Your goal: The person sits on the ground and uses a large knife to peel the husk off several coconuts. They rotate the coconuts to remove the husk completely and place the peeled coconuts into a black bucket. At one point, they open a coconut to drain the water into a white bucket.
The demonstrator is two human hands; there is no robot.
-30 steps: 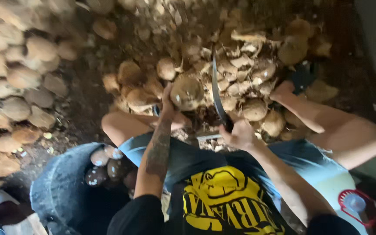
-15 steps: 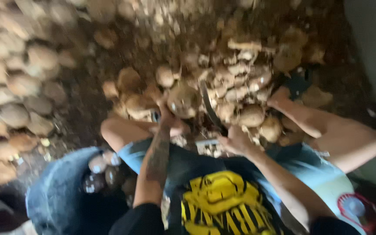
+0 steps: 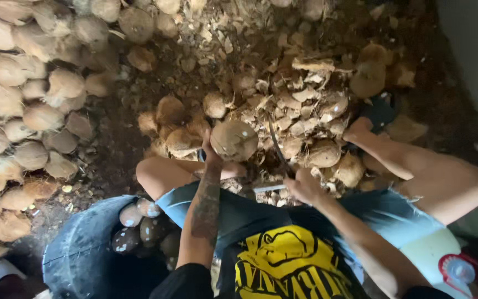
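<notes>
**Blade meets coconut on a husk-strewn floor**

Seen from above, a seated person in a black shirt with a yellow print and pale blue shorts works over bare knees. At near left a dark tub (image 3: 76,249) holds several peeled, dark-and-white nuts (image 3: 139,224); its far side is cut off by the frame edge and its bottom is lost in shadow. At lower right a white bucket (image 3: 432,252) with a red-rimmed object is partly out of frame, contents unclear. The left hand (image 3: 212,158) props a round brown coconut (image 3: 234,140) just beyond the knees, fingers curled against its near side. The right hand (image 3: 304,185) is closed tight around the handle of a curved knife (image 3: 279,149), whose blade rises just beside the coconut; whether it touches is hard to tell. Beyond lie husk scraps (image 3: 300,102) and half-stripped nuts. A pile of whole coconuts (image 3: 23,105) fills the far left, blurred at the edges.
</notes>
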